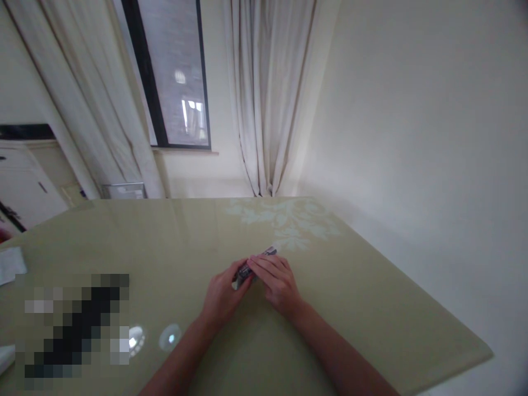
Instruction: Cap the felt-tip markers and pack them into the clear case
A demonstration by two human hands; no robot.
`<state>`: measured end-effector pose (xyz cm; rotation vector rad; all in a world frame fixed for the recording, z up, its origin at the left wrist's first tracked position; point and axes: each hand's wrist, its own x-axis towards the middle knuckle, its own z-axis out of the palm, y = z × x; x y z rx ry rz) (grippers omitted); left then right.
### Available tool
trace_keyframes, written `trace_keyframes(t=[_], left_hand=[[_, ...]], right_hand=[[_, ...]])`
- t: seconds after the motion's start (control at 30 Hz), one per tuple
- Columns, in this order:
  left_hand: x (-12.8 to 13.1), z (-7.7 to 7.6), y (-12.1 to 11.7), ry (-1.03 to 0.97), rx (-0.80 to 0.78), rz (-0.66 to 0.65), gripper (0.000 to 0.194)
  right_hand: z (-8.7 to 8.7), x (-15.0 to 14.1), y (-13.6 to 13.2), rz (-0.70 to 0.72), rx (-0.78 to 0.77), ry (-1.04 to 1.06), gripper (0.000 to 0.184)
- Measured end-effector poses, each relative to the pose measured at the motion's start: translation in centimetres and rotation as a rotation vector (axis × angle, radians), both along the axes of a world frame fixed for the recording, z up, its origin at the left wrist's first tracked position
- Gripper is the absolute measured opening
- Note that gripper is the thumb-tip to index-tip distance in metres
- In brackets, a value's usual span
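Both hands meet over the table around a narrow strip of grey, dark and white printed material (243, 273), which looks like folded or rolled paper. My left hand (223, 291) grips its near left end between thumb and fingers. Across its middle lie the fingers of my right hand (281, 283), pressed together on top. The far end sticks out past the right fingertips, tilted up to the right. Much of the strip is hidden under the fingers.
The glossy greenish table (363, 308) has a pale leaf pattern at its far right. A blurred-out dark long item (78, 327) lies at left, near a white paper or cloth (11, 265). Walls, curtains (268, 93) and a window (177, 71) stand beyond.
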<state>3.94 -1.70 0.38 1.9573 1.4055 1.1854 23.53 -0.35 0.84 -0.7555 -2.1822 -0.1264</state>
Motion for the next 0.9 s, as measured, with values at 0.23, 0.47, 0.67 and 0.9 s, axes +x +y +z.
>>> trace_keyframes(t=[0.23,0.47,0.67,0.9], left_hand=[[-0.3,-0.1,0.0,0.012,-0.037,-0.024,0.038],[-0.3,-0.3,0.1,0.075,-0.078,-0.014,0.036],[-0.5,-0.4,0.5,0.072,-0.085,-0.004,0.038],[-0.4,-0.8,0.6,0.014,-0.055,-0.018,0.036]], right_hand=[[0.6,2.8,1.7,-0.189,0.019,0.093,0.068],[0.0,4.0,2.8,-0.156,-0.042,0.009,0.045],[-0.4,3.5,2.9,-0.198,0.004,-0.01,0.042],[-1.2,3.2,2.7,-0.206,0.02,0.028,0.044]])
